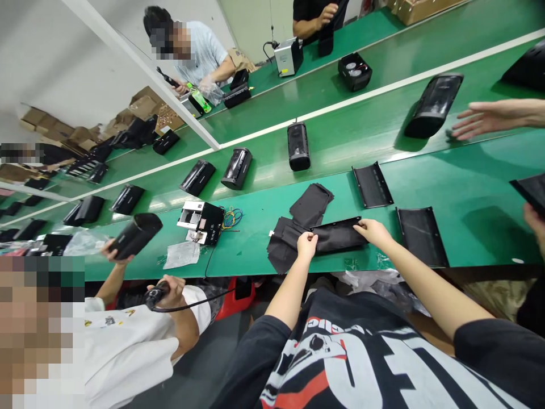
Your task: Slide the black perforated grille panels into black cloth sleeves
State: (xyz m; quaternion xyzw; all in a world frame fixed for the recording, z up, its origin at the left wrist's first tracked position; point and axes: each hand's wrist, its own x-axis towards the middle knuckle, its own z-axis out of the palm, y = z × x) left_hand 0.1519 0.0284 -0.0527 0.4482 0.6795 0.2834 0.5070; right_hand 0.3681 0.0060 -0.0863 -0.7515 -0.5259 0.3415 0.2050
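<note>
My left hand and my right hand both rest on a long black curved grille panel lying at the near edge of the green bench. The left hand pinches its left end, the right hand's fingers press on its right end. Under and beside the panel lies a pile of flat black fabric pieces. Two more black grille panels lie to the right on the bench.
Several black cylindrical speaker bodies ride the green conveyor beyond. A person at my left holds a speaker body and a corded tool. Another person's hand reaches in from the right. An open electronics unit with wires sits left.
</note>
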